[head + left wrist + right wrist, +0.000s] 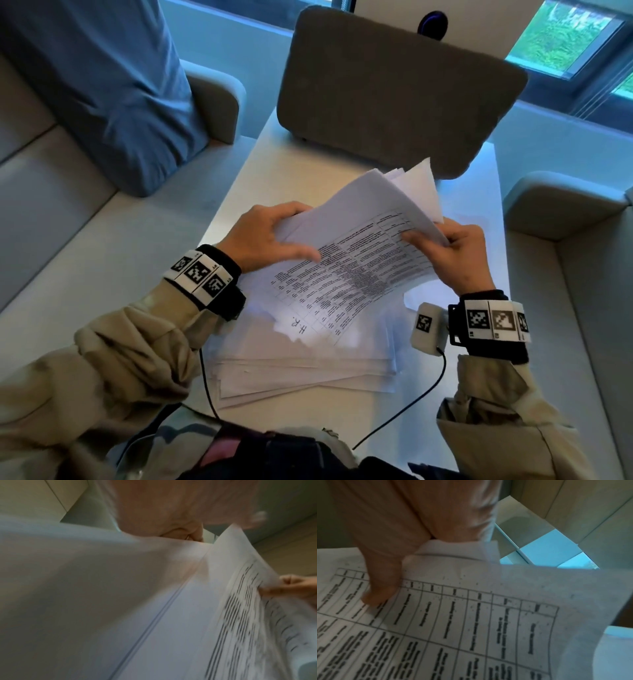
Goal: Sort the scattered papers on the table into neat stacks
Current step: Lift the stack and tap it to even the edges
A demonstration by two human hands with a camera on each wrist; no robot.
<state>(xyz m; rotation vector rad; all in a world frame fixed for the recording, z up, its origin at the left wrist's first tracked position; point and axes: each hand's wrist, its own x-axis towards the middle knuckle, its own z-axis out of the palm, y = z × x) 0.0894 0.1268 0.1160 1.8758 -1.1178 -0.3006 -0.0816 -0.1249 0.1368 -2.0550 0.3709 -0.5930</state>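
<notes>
Both hands hold a sheaf of white papers (pixel 359 260) above the table; the top sheet carries a printed table (pixel 453 628) of dark text. My left hand (pixel 270 236) grips the sheaf's left edge, thumb on top. My right hand (pixel 448 246) pinches the right edge, its thumb (pixel 380 588) pressed on the printed sheet. The far ends of the held sheets (pixel 407 185) fan apart. Under them a loose stack of papers (pixel 301 370) lies on the white table (pixel 479 192), its edges uneven. In the left wrist view the held sheets (pixel 171 601) are blurred.
A grey padded chair back (pixel 394 89) stands at the table's far end. A person in a blue sleeve (pixel 113 85) sits at the far left on the pale bench (pixel 68 222). Another bench seat (pixel 561 205) is at the right. Black cables (pixel 411 407) run across the table's near edge.
</notes>
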